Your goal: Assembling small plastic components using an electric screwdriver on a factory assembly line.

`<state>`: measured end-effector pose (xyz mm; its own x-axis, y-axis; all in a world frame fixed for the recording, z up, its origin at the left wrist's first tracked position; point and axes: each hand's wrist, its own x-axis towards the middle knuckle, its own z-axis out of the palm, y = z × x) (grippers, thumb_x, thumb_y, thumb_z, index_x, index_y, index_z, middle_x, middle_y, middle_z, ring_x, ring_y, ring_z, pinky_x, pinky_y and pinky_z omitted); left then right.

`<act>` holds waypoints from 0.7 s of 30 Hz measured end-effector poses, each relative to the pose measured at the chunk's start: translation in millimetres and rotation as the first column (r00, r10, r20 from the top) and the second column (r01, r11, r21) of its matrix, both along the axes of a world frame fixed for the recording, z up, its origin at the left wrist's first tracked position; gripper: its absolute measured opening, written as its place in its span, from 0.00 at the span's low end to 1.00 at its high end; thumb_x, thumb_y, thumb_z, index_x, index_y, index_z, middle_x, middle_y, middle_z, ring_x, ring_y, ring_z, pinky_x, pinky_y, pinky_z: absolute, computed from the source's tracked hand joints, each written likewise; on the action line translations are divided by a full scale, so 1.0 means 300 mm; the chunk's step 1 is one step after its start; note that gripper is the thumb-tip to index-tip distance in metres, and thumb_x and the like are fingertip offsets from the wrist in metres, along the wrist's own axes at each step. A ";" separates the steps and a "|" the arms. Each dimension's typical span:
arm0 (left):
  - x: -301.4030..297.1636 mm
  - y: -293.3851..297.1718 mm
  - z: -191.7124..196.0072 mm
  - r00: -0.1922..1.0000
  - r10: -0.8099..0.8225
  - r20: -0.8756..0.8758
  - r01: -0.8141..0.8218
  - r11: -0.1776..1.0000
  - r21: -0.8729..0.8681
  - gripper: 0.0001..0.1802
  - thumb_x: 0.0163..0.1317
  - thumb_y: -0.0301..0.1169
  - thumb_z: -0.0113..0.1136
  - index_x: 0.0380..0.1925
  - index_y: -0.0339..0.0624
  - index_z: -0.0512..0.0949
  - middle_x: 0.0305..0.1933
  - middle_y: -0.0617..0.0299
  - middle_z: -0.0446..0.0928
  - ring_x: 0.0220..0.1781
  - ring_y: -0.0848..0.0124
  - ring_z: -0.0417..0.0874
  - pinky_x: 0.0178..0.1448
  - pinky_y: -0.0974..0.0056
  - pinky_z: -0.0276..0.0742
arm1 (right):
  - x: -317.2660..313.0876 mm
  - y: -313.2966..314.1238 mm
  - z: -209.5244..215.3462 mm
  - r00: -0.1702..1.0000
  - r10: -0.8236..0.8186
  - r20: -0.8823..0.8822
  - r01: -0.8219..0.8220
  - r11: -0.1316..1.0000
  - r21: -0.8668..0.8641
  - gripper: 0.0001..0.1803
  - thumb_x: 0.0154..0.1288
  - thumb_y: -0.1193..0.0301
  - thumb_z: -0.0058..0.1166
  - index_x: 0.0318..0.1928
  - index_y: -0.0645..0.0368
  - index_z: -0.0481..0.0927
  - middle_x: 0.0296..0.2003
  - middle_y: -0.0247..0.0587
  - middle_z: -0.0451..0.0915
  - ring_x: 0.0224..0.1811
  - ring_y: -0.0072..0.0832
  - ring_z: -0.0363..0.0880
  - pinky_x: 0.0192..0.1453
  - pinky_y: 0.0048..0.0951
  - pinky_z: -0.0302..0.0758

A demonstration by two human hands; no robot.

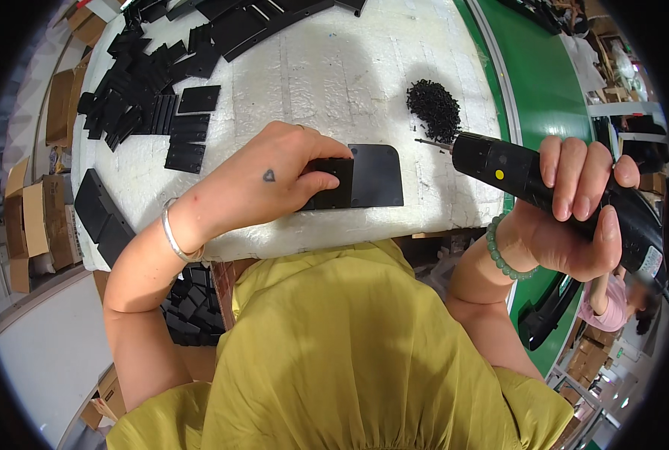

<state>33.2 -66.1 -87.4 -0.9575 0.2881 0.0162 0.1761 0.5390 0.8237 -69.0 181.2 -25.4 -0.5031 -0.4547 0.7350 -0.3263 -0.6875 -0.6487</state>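
Note:
My left hand (278, 171) pinches a small black plate (340, 196) between thumb and fingers. The small plate sits against the left part of a larger flat black panel (379, 176) with rounded corners, near the table's front edge; my fingers hide part of the join. Wrapped in my right hand (567, 225) is a black electric screwdriver (492, 161), held nearly level above the table's right side. Its thin bit points left, just below a heap of small black screws (432, 111).
Many loose black plates (124, 97) are heaped at the table's far left, with longer black panels (267, 22) behind. More black parts lie below the table on the left. A green surface (548, 97) runs along the right; cardboard boxes (45, 217) stand left. Another person (612, 300) is at far right.

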 end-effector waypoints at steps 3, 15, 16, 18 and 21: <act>0.013 0.009 -0.001 0.999 0.040 -0.008 -0.040 0.999 -0.031 0.16 0.50 0.21 0.63 0.42 0.39 0.78 0.32 0.54 0.75 0.29 0.63 0.76 0.33 0.64 0.71 | -0.005 0.003 -0.005 1.000 0.004 0.003 -0.004 1.000 -0.003 0.24 0.55 0.68 0.44 0.54 0.60 0.66 0.22 0.30 0.66 0.20 0.19 0.63 0.30 0.26 0.61; 0.025 0.000 -0.019 0.983 0.091 -0.158 -0.132 0.952 -0.275 0.40 0.47 0.28 0.67 0.62 0.50 0.62 0.39 0.55 0.71 0.39 0.57 0.72 0.46 0.58 0.69 | 0.065 -0.088 0.017 0.996 -0.019 0.084 0.013 0.997 0.073 0.19 0.50 0.68 0.49 0.45 0.55 0.69 0.20 0.24 0.67 0.19 0.15 0.65 0.31 0.21 0.61; 0.023 -0.009 -0.026 0.995 0.052 -0.087 -0.077 0.946 -0.315 0.41 0.48 0.30 0.67 0.63 0.50 0.60 0.38 0.55 0.73 0.39 0.56 0.72 0.46 0.58 0.69 | 0.069 -0.102 0.018 0.997 0.012 0.081 -0.017 0.997 0.070 0.19 0.50 0.68 0.49 0.45 0.55 0.68 0.20 0.24 0.68 0.19 0.15 0.65 0.31 0.21 0.61; 0.003 -0.028 -0.039 0.999 0.037 -0.015 -0.040 0.958 -0.285 0.41 0.48 0.33 0.67 0.63 0.48 0.60 0.38 0.54 0.74 0.39 0.55 0.73 0.45 0.58 0.69 | 0.076 -0.123 0.021 0.995 0.063 0.082 -0.070 0.995 0.077 0.19 0.51 0.68 0.50 0.45 0.55 0.67 0.21 0.24 0.68 0.19 0.14 0.65 0.31 0.21 0.62; -0.032 -0.049 -0.021 0.996 0.007 0.093 0.011 0.981 -0.193 0.42 0.47 0.38 0.69 0.62 0.46 0.60 0.37 0.53 0.75 0.37 0.54 0.74 0.42 0.59 0.70 | 0.087 -0.159 0.010 0.987 0.125 0.097 -0.134 0.986 0.096 0.19 0.52 0.69 0.52 0.46 0.54 0.66 0.21 0.25 0.68 0.18 0.15 0.64 0.29 0.21 0.63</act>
<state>23.5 -80.9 -93.8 -0.9516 0.2792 -0.1287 0.1052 0.6890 0.7171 -42.9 133.4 -22.3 -0.4970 -0.5902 0.6361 -0.1760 -0.6492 -0.7400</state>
